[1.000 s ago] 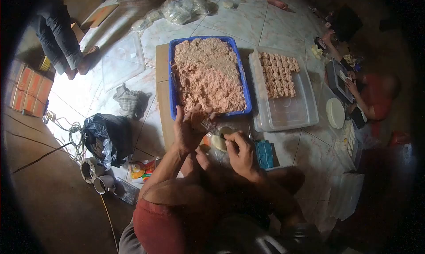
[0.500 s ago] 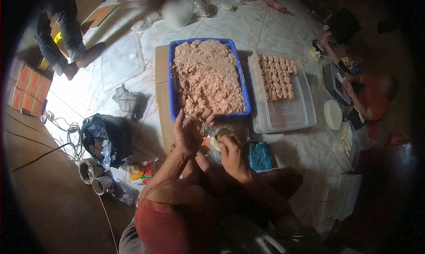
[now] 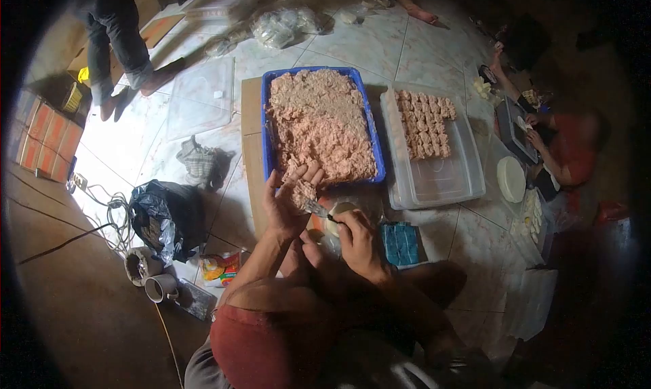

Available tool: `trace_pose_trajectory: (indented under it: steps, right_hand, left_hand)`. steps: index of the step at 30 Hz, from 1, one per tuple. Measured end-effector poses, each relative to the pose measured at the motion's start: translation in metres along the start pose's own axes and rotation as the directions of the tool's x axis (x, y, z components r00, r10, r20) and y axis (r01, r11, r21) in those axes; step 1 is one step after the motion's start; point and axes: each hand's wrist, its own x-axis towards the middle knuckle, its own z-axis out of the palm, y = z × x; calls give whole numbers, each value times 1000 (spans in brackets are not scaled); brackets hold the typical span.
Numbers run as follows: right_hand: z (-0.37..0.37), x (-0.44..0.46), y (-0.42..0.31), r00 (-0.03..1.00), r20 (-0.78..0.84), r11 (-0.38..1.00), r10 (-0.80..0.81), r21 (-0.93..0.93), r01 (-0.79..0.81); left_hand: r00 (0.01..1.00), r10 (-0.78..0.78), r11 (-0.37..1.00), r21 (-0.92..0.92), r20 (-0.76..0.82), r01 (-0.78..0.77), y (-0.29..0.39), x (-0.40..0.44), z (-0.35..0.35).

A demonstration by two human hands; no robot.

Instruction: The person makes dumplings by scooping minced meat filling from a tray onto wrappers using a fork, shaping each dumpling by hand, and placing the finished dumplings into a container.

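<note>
My left hand [image 3: 285, 202] is turned palm up at the near edge of a blue tub [image 3: 381, 145]. A lump of pinkish minced meat [image 3: 302, 193] lies in its cupped fingers. The tub is heaped with the same minced meat [image 3: 325, 131]. My right hand [image 3: 363, 243] grips a small metal utensil [image 3: 319, 210] with a dark handle. Its flat tip touches or nearly touches the lump; its exact kind is too small to tell. Beneath the utensil, a pale round stack [image 3: 339, 216] in clear plastic is partly hidden by my right hand.
A clear plastic container [image 3: 434, 179] at right holds rows of meat portions [image 3: 424, 121]. Near my feet lies a teal folded packet [image 3: 400, 244]. Left are a black plastic bag [image 3: 166, 216], a mug [image 3: 161, 288] and cables. A standing person's legs [image 3: 115, 43] and a seated co-worker [image 3: 573, 145] are nearby.
The utensil's tip has come up against the lump in my left hand, which shows more clearly now. The standing person's legs have shifted right. The view has moved slightly.
</note>
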Motion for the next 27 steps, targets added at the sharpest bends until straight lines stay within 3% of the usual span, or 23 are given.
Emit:
trace_pose_trajectory:
  steps: [1, 2, 3, 4, 6, 7, 8, 9, 11, 12, 15, 16, 17, 19, 20, 21, 23, 25, 27]
  right_hand:
    - [-1, -2, -2, 1000, -2, 1000, -1, 1, 1]
    - [-5, 1, -4, 998, -58, 999, 21, 38, -19]
    - [-9, 5, -8, 993, -112, 996, 46, 77, -38]
    - [-15, 8, -22, 984, -135, 988, 115, 120, -99]
    - [-13, 9, -19, 984, -149, 987, 101, 138, -80]
    - [-10, 5, -17, 983, -158, 986, 94, 155, -70]
    - [3, -5, 9, 996, -82, 999, -43, -27, 41]
    - [3, -9, 5, 995, -85, 999, -47, -26, 45]
    - [2, -12, -4, 997, 48, 993, 60, -103, -55]
    - [4, -10, -1, 998, -65, 1000, 11, 3, -10]
    - [2, -6, 10, 1000, -8, 998, -19, -63, 18]
    - [9, -6, 20, 1000, 19, 999, 20, 47, -21]
    - [7, -10, 23, 1000, 13, 999, 5, 48, -6]
    - [-8, -2, 5, 986, -77, 973, 150, 187, -134]
    - [-4, -1, 2, 972, -175, 975, 159, 182, -126]
    - [2, -2, 10, 972, -172, 975, 158, 186, -125]
    - [18, -7, 31, 998, 11, 998, 63, -19, -63]
    - [4, -1, 14, 998, -29, 998, 56, 0, -56]
    - [-12, 3, -6, 994, -87, 998, 62, 36, -59]
  left_hand:
    - [999, 36, 997, 62, 27, -37, -1, -4, 3]
    - [970, -179, 967, 208, 164, 143, 0, 8, -34]
    - [972, -205, 959, 177, -116, 223, -9, 6, -38]
    - [971, -231, 957, 169, -57, 238, -13, -1, -44]
    - [965, -261, 951, 172, 5, 256, -16, -3, -41]
    - [978, -209, 972, 107, -27, 211, -18, -5, -27]
    - [986, -156, 986, 42, -61, 159, -19, -6, -19]
    - [987, -153, 987, 46, -57, 156, -18, -3, -24]
    - [993, -49, 998, 32, 106, 46, -12, 6, -36]
    - [999, -41, 999, 4, 18, 41, -10, 1, -31]
    - [986, -163, 985, 54, 37, 161, -14, 3, -41]
    - [959, -232, 972, 81, 163, 221, -12, 5, -43]
    - [960, -222, 974, 88, 173, 209, -11, 5, -43]
    - [987, -154, 983, 104, 39, 149, -5, 2, -28]
    - [972, -176, 984, 66, 154, 168, -3, 6, -41]
    - [973, -172, 984, 66, 151, 164, -4, 5, -39]
    - [977, -178, 973, 171, 118, 157, -12, 1, -30]
    - [976, -105, 987, 142, 189, 78, -10, 10, -38]
    - [1000, -23, 990, 141, -18, 25, 0, 9, -34]
